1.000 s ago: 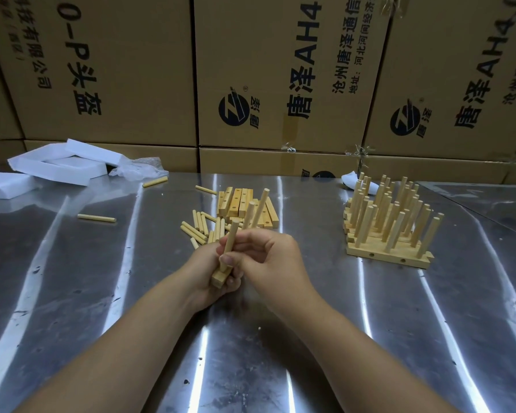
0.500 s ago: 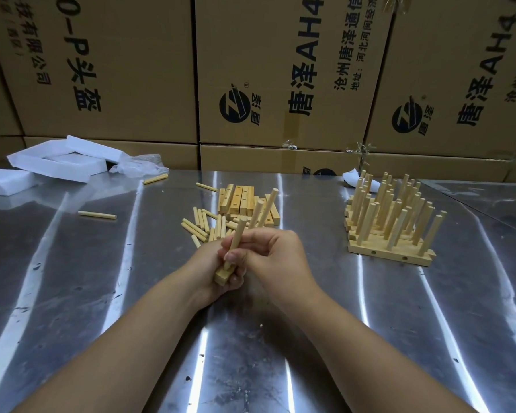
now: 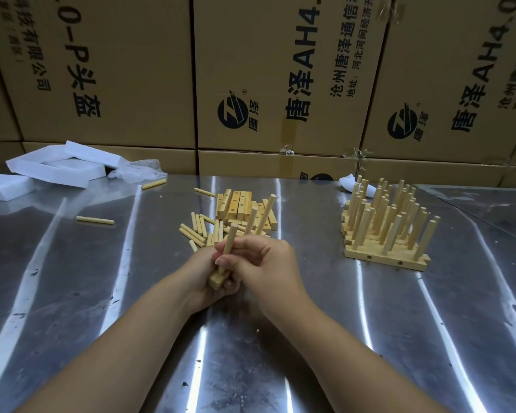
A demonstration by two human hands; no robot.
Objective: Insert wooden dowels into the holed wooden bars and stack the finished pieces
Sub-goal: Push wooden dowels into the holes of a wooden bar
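My left hand grips a holed wooden bar above the metal table, only its near end showing below my fingers. Three dowels stand up from it; my right hand pinches the nearest dowel at its base. Behind my hands lie loose dowels and a bunch of plain holed bars. At the right stands the stack of finished pieces, dowels pointing up.
The steel table carries two stray dowels at the left and one more behind the bars. White foam pieces and a plastic bag lie at the back left. Cardboard boxes wall off the far edge.
Both hands hold the same bar and dowel as before. The view has shifted slightly; the dowel sits about where it was.
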